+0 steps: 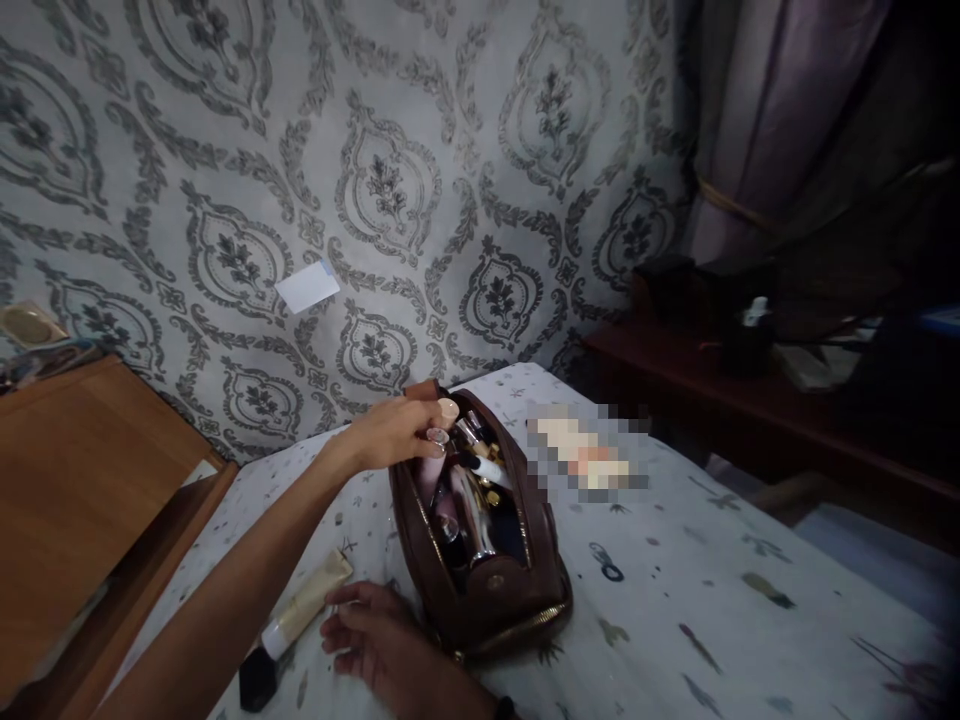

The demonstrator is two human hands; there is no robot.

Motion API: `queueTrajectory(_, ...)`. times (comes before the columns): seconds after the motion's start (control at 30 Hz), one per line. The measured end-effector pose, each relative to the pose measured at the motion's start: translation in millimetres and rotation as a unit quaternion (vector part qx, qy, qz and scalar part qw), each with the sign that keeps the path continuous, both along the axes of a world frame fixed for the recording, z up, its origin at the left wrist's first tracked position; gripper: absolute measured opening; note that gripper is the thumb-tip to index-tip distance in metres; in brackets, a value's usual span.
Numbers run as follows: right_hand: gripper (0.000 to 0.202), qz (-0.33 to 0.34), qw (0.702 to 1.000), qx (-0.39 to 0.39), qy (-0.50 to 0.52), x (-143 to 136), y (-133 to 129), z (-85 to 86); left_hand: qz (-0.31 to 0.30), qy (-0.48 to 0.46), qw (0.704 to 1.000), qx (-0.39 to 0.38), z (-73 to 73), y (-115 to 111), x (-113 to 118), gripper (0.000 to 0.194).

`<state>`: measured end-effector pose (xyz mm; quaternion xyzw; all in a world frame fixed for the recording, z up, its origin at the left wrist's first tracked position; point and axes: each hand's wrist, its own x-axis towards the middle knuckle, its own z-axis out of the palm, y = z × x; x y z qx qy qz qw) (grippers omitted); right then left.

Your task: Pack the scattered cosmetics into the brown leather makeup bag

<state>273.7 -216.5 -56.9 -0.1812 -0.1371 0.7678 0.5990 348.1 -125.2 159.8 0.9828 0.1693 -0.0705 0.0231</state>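
Observation:
My left hand [388,432] reaches over the left rim of an unzipped brown cosmetic bag [495,600]. Its fingers are closed among the contents, against a round beige piece [448,410] and near a pale pink tube [430,478]; exactly what they grip is partly hidden. Also in the bag are makeup brushes [472,432], a white tube [491,472] and a shiny metallic container [474,515]. My right hand [382,640], fingers apart and holding nothing, is beside the bag's near left corner. A cream tube with a black cap [306,600] lies to its left.
The bag stands on a white patterned cloth [660,590]. A blurred-out pale item [581,452] lies right of it. Wooden furniture [82,480] borders the left side, and a dark red shelf [645,370] the right. Patterned wallpaper [390,190] rises behind, bearing a white card [307,287].

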Motion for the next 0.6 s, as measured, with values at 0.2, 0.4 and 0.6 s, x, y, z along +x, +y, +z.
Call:
queueTrajectory(0.2, 0.047, 0.012, 1.0, -0.004, -0.004, -0.5, 4.4, -1.1, 0.009, 0.008, 1.0, 0.021, -5.2, -5.7, -2.0, 0.021)
queueTrajectory(0.4, 0.047, 0.023, 1.0, -0.011, -0.017, 2.8, 3.5, 4.0, 0.008, -0.004, 0.999, -0.037, -1.7, 2.5, -6.5, 0.023)
queueTrajectory(0.6, 0.047, 0.029, 0.999, -0.016, -0.022, 4.8, 2.6, 6.0, -0.022, -0.129, 0.991, 0.041, -9.6, 10.0, -2.5, 0.031)
